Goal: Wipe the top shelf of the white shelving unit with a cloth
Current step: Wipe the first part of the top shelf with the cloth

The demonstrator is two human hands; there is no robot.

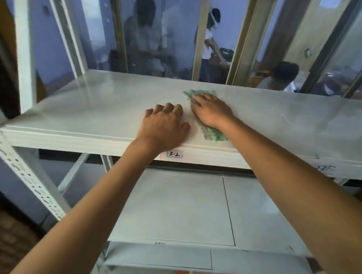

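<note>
On the glossy white metal top shelf (92, 110), head view, the right hand (212, 113) presses a crumpled green cloth (213, 133) flat, fingers straight and together, mid-shelf near the front edge. The left hand (165, 125) rests just beside it, fingers loosely curled on bare shelf, holding nothing. Wiping looks underway; next, I'd judge, a sweep towards the uncovered ends, keeping pressure even.

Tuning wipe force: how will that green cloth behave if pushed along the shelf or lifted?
The green cloth looks crumpled and thin, so probably floppy and light. Under the flat right hand it should slide easily on the glossy top shelf, but may bunch at its free edges.
</note>
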